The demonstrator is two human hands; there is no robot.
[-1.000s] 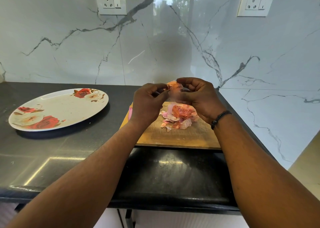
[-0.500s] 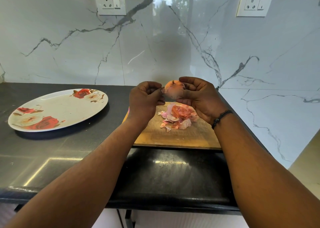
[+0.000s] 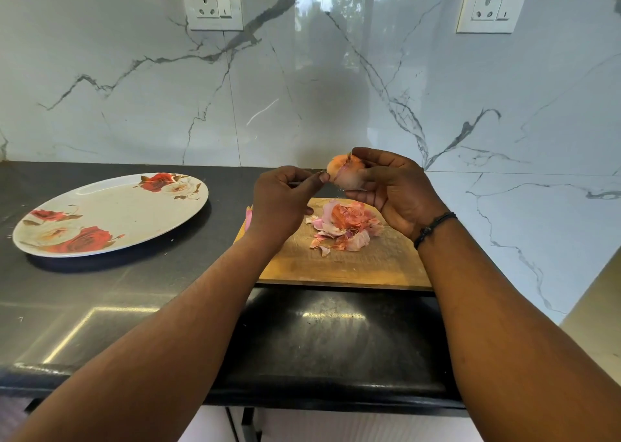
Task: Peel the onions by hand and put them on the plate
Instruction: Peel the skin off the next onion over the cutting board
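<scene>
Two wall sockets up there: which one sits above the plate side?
The left socket, up on the marble wall above the flowered plate's end of the counter. The other socket is off to the right, beyond the cutting board.

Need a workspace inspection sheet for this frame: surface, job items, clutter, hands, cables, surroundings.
Surface: dark countertop, glossy; wooden cutting board lies on it at centre right.
Job's things: one onion, partly peeled, held above the board; floral plate to the left, no onions on it.
Clutter: pile of onion peels on the board; a pink object shows past the left wrist, too hidden to name.
Hands: right hand grips the onion; left hand pinches at its skin.
Cables: nothing seen.
Surroundings: marble wall with two sockets, left socket and right socket; black wristband on the right wrist.
</scene>
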